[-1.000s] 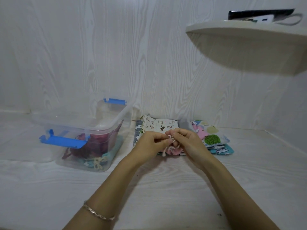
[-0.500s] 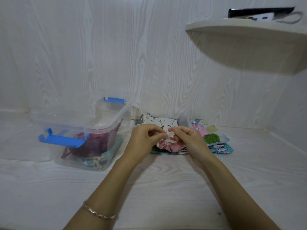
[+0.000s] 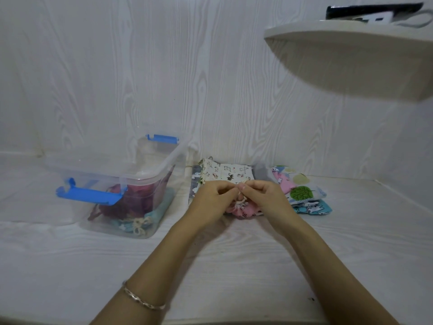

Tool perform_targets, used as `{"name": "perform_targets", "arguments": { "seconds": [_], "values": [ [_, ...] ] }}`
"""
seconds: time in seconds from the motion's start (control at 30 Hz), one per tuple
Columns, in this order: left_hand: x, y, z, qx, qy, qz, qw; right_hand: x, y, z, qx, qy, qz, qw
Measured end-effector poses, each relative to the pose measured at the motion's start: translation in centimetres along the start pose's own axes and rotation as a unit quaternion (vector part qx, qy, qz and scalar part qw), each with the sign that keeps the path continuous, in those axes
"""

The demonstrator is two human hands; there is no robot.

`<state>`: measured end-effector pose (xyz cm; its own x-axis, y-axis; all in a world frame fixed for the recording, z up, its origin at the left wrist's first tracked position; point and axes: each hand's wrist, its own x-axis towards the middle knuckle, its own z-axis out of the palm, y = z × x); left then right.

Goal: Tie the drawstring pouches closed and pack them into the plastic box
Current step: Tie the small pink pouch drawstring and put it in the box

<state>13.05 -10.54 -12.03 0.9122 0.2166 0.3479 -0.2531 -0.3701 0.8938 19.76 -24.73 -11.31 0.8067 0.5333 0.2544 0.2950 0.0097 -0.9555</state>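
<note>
Pinching fingers of the left hand (image 3: 212, 198) and right hand (image 3: 264, 195) hold the cream drawstring (image 3: 241, 197) over a pink pouch (image 3: 246, 211) near the worktop's (image 3: 234, 266) back edge, right of the plastic box (image 3: 154, 167). Slackened cord would likely let the knot slip, reopening the mouth.

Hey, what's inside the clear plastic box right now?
A dark red pouch and a teal pouch with a tied cream drawstring. The blue handle hides part; more underneath cannot be told.
</note>
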Motion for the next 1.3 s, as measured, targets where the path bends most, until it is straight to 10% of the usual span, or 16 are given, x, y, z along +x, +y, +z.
{"name": "perform_targets", "arguments": {
  "seconds": [0.67,1.1,1.3],
  "values": [
    [0.5,-0.6,0.1,0.138,0.041,-0.012,0.989,0.0,0.3,0.2,-0.044,-0.009,-0.005,0.999],
    [0.1,-0.3,-1.1,0.019,0.039,-0.026,0.999,-0.1,0.1,-0.1,-0.047,-0.051,-0.017,0.997],
    [0.3,-0.7,-0.7,0.078,0.037,-0.01,0.996,0.1,1.1,0.3,-0.214,0.07,-0.155,0.962]
  ]
}}
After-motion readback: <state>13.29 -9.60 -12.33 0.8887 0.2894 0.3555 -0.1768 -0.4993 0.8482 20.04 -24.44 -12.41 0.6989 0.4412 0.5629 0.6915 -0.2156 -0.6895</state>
